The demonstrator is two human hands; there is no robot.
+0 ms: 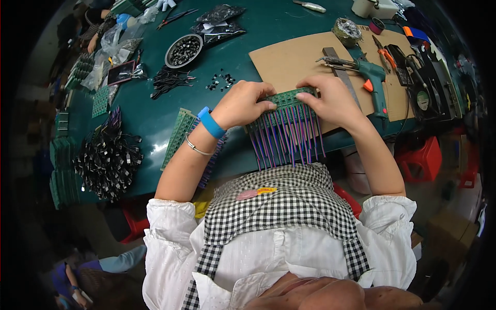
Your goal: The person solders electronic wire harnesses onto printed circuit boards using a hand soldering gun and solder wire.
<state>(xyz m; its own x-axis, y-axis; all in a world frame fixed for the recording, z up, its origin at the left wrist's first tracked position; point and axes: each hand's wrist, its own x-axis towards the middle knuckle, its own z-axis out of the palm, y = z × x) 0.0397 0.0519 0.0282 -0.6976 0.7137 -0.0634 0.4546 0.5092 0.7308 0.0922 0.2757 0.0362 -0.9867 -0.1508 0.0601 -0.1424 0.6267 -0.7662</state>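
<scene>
A green circuit board panel (287, 99) is held level at the table's front edge. Rows of purple-blue wires (287, 135) hang from its near side toward my lap. My left hand (247, 102) pinches its left end between thumb and fingers. At the right end, my right hand (326, 98) grips it the same way, thumb on top. Beside my left forearm lies another green board panel (178, 135) with purple wires (212, 164), partly hidden by the arm. Behind my hands is a brown cardboard sheet (279, 61).
A teal soldering gun (378, 93) rests on the cardboard at right, near pliers (385, 54) and a ball of metal wool (347, 31). To the left are a bowl of small black parts (184, 50), loose black connectors (221, 81) and a heap of black-ended cables (109, 160).
</scene>
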